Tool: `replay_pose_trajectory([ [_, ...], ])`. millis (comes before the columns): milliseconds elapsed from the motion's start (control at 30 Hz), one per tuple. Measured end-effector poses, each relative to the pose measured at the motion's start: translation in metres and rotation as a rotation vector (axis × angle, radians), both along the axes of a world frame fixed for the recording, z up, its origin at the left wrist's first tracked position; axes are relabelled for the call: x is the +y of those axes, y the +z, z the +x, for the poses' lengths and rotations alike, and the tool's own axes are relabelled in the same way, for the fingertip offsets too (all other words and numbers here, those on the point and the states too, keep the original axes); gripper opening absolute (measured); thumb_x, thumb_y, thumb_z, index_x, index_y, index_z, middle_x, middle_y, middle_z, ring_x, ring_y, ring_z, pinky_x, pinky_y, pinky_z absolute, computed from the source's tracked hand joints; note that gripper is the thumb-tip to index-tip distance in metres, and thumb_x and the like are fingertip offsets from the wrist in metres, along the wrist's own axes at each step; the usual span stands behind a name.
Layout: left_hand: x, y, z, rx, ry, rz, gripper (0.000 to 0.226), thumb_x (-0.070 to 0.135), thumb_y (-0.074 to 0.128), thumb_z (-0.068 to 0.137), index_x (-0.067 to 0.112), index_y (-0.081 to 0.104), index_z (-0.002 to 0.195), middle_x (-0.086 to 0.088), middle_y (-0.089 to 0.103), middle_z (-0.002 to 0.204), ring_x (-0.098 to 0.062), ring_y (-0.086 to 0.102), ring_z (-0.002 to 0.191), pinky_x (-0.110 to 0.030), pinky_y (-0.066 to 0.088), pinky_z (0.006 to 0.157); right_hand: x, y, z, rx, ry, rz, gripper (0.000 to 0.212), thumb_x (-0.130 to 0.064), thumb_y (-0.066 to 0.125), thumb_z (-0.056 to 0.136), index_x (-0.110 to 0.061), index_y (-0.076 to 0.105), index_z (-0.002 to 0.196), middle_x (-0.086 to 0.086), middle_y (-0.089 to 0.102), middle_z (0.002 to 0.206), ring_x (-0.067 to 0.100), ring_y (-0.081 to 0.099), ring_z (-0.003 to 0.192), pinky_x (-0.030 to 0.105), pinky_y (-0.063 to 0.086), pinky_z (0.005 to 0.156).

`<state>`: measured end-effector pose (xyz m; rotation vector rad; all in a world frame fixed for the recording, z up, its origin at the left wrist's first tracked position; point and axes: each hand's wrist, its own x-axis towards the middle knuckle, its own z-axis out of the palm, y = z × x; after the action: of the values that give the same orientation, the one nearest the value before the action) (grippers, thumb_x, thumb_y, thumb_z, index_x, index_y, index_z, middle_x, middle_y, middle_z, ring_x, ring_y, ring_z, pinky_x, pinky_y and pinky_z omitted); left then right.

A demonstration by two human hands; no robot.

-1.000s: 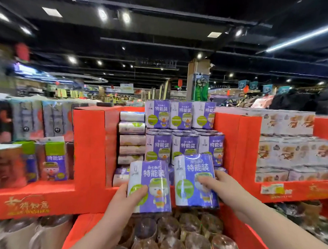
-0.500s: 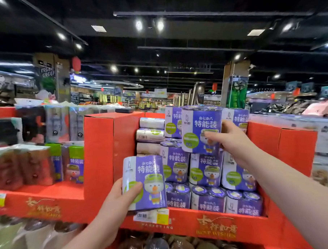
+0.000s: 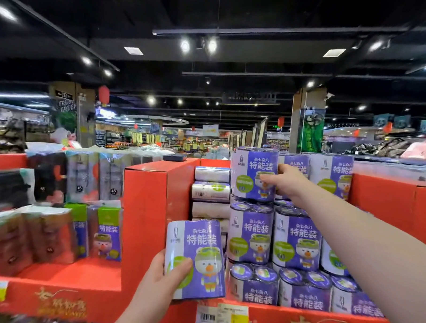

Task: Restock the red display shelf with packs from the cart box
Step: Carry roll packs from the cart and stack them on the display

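**Packs gripped in both hands at the red shelf**

Hands first: the right hand (image 3: 283,181) reaches out at arm's length, and its fingers curl round the right side of the top pack (image 3: 253,174), a purple and white pack with a cartoon bear on the front. That pack stands upright on the left column of stacked packs (image 3: 294,240), level with two more of its kind along the back edge of the middle bay. Below it the stack runs down through a tier of upright packs to a bottom row along the front edge.

The left hand (image 3: 163,278) grasps a second pack (image 3: 198,256) of the same print. The thumb lies across its lower front and the fingers are hidden behind it. This pack is upright, near the front left corner of the middle bay, and its base overlaps the front lip of the red display shelf (image 3: 144,207). Whether it touches the lip cannot be told.

White rolls (image 3: 210,190) lie on their sides in a pile against the bay's left wall, behind the second pack. A price label (image 3: 221,316) is stuck on the front lip just beneath it.

Past the red divider, the left bay holds green-topped packs (image 3: 107,230) near its right wall. Grey packs marked 45 (image 3: 96,175) stand along its back edge.
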<state>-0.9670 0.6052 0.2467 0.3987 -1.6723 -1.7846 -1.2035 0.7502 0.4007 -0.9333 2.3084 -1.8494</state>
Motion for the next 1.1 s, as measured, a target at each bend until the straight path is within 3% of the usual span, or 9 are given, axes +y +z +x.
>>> replay_pose_trajectory([
  [133, -0.005, -0.004, -0.007, 0.016, -0.016, 0.025, 0.057, 0.034, 0.079, 0.063, 0.02, 0.056, 0.114, -0.005, 0.073, 0.103, -0.024, 0.069, 0.096, -0.043, 0.052, 0.091, -0.004, -0.002, -0.004, -0.018, -0.015, 0.044, 0.033, -0.016, 0.076, 0.079, -0.009, 0.055, 0.103, 0.009, 0.064, 0.098, 0.023, 0.057, 0.088, 0.036, 0.044, 0.073],
  [267, -0.004, -0.004, -0.014, 0.01, -0.044, 0.016, 0.071, 0.043, 0.077, 0.047, 0.021, 0.058, 0.111, -0.005, 0.074, 0.101, -0.025, 0.071, 0.095, -0.045, 0.053, 0.091, -0.005, -0.006, -0.008, -0.016, -0.029, 0.082, 0.037, -0.017, 0.079, 0.074, -0.013, 0.057, 0.105, 0.01, 0.067, 0.105, 0.026, 0.062, 0.091, 0.039, 0.05, 0.076],
  [433, 0.001, 0.005, -0.021, 0.026, -0.107, 0.009, 0.049, 0.026, 0.078, 0.07, 0.014, 0.059, 0.113, -0.008, 0.075, 0.1, -0.028, 0.07, 0.096, -0.041, 0.054, 0.086, -0.006, -0.009, -0.009, 0.005, -0.041, 0.092, 0.037, -0.022, 0.076, 0.08, -0.012, 0.057, 0.111, 0.008, 0.067, 0.108, 0.021, 0.064, 0.084, 0.028, 0.048, 0.065],
  [500, 0.005, 0.01, -0.022, 0.03, -0.117, -0.002, 0.045, 0.029, 0.079, 0.074, 0.019, 0.059, 0.113, -0.003, 0.075, 0.101, -0.023, 0.071, 0.095, -0.036, 0.053, 0.082, -0.004, -0.009, -0.009, 0.009, -0.051, 0.098, 0.056, -0.025, 0.078, 0.078, -0.007, 0.052, 0.124, 0.008, 0.062, 0.111, 0.015, 0.057, 0.076, 0.024, 0.041, 0.056],
  [600, 0.009, 0.015, -0.025, 0.035, -0.126, -0.015, 0.042, 0.029, 0.076, 0.077, 0.02, 0.058, 0.114, -0.002, 0.074, 0.104, -0.022, 0.069, 0.099, -0.035, 0.053, 0.086, -0.002, -0.009, -0.01, 0.021, -0.074, 0.116, 0.074, -0.026, 0.079, 0.077, -0.005, 0.041, 0.137, 0.009, 0.058, 0.121, 0.013, 0.055, 0.079, 0.024, 0.04, 0.055],
  [767, 0.017, 0.02, -0.031, 0.036, -0.147, -0.062, 0.054, 0.038, 0.077, 0.071, 0.021, 0.057, 0.118, 0.001, 0.073, 0.108, -0.019, 0.068, 0.102, -0.034, 0.051, 0.09, 0.003, -0.008, -0.01, 0.001, -0.071, 0.131, 0.086, -0.027, 0.08, 0.075, -0.009, 0.032, 0.145, 0.01, 0.048, 0.138, 0.023, 0.053, 0.111, 0.033, 0.044, 0.08],
  [867, 0.023, 0.025, -0.037, 0.043, -0.143, -0.066, 0.043, 0.031, 0.074, 0.079, 0.021, 0.057, 0.117, -0.001, 0.073, 0.109, -0.02, 0.068, 0.102, -0.035, 0.052, 0.091, 0.011, -0.006, 0.001, 0.097, -0.176, 0.177, 0.078, -0.029, 0.076, 0.08, -0.01, 0.034, 0.143, 0.011, 0.045, 0.14, 0.026, 0.049, 0.12, 0.036, 0.045, 0.092],
  [967, 0.034, 0.034, -0.044, 0.062, -0.165, -0.073, 0.027, 0.021, 0.062, 0.087, 0.021, 0.057, 0.115, -0.001, 0.073, 0.106, -0.017, 0.069, 0.098, -0.031, 0.054, 0.084, 0.026, -0.004, 0.025, 0.223, -0.219, 0.104, 0.052, -0.035, 0.067, 0.086, -0.011, 0.048, 0.129, 0.007, 0.054, 0.126, 0.02, 0.053, 0.105, 0.032, 0.045, 0.085],
  [1100, 0.054, 0.054, -0.057, 0.118, -0.214, -0.109, 0.026, 0.016, 0.06, 0.091, 0.018, 0.056, 0.117, -0.001, 0.073, 0.106, -0.01, 0.07, 0.09, -0.021, 0.054, 0.072, 0.051, -0.017, 0.069, -0.003, 0.179, 0.372, 0.036, -0.049, 0.059, 0.087, -0.02, 0.058, 0.107, -0.005, 0.062, 0.092, 0.011, 0.055, 0.072, 0.023, 0.04, 0.058],
])
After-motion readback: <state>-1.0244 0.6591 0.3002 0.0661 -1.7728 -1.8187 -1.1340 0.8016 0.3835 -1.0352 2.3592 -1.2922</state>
